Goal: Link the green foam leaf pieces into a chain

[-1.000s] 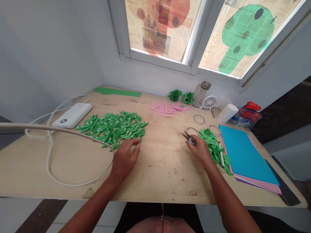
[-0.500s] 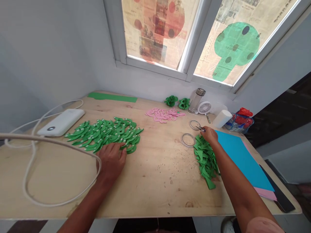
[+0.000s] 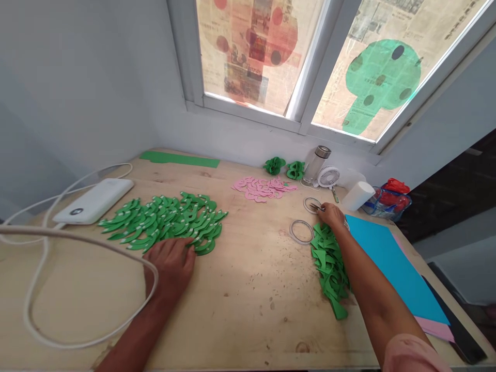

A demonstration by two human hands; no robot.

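My left hand (image 3: pixel 170 263) lies on the table with its fingers stretched out, touching the near edge of a pile of curved green paper pieces (image 3: pixel 166 219) with small white patches. My right hand (image 3: pixel 332 214) is closed at the far end of a heap of green paper scraps (image 3: pixel 328 261). Pointed metal blades, which look like scissors (image 3: pixel 316 207), stick out from its fingers to the left; the handles are hidden in the hand. Beside the blades lies a ring of tape (image 3: pixel 306 203), and another tape ring (image 3: pixel 301 232) lies nearer to me.
Pink paper cutouts (image 3: pixel 261 189) lie mid-back, with two green paper balls (image 3: pixel 274 165) behind. A bottle (image 3: pixel 316 164), a small fan (image 3: pixel 328 177) and a white roll (image 3: pixel 358 196) stand back right. Blue sheets (image 3: pixel 391 263) lie right. A power bank (image 3: pixel 93 201) and looping cable (image 3: pixel 33 289) occupy the left.
The view has tilted up slightly. My right hand has shifted a little towards the tape rings with the scissors. My left hand stays by the green pile, its fingertips slightly drawn back.
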